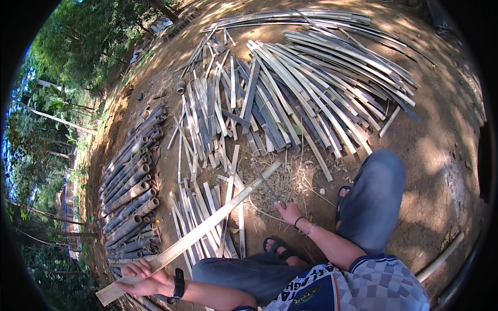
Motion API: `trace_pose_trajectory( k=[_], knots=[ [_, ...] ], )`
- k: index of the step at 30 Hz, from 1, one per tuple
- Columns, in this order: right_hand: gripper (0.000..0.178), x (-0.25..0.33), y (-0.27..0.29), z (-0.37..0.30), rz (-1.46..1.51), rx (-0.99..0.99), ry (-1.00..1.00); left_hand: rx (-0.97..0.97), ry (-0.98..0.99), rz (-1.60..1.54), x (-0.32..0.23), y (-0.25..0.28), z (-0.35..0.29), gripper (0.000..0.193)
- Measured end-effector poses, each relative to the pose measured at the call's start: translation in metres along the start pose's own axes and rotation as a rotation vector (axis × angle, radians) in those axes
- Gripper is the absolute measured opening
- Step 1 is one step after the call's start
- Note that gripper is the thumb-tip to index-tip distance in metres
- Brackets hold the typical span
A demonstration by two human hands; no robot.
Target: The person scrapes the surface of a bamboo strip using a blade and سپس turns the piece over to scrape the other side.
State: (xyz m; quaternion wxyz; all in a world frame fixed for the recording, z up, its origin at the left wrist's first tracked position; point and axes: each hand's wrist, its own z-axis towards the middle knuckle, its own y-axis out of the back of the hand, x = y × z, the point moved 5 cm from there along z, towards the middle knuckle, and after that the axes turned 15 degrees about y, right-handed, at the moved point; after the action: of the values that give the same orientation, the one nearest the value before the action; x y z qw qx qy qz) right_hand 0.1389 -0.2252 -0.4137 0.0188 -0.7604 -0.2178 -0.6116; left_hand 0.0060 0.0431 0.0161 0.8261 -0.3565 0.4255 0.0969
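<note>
the left hand (150,284) grips 1 pale bamboo strip (207,223), and the right hand (289,213) has its fingers closed around a knife (267,185).

A bamboo strip (207,224) slants from the left hand (142,280), at its near end, up to the knife (266,182) in the right hand (289,212), whose blade crosses its far end. Under the strip lies a small batch of bamboo slats (199,210); left of that — well apart from the right hand — bamboo culms (129,189) lie stacked side by side. Shavings (295,179) cover the ground (430,155) just beyond the right hand. Behind them spreads a large heap of split bamboo (311,83), with a row of long laths (290,18) farther back. Trees (78,41) stand beyond the culms — a lone pole (441,256) lies at the near right.
</note>
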Motion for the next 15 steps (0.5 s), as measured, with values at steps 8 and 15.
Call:
trace_pose_trajectory(
  k=[8, 15],
  knots=[
    [0.064, 0.005, -0.01, -0.01, -0.071, 0.052, 0.059, 0.001, 0.012, -0.014, 0.001, 0.003, 0.0, 0.052],
    [0.057, 0.007, -0.019, -0.011, -0.021, -0.04, 0.198, -0.01, -0.003, -0.006, -0.001, -0.001, 0.002, 0.051]
  ],
)
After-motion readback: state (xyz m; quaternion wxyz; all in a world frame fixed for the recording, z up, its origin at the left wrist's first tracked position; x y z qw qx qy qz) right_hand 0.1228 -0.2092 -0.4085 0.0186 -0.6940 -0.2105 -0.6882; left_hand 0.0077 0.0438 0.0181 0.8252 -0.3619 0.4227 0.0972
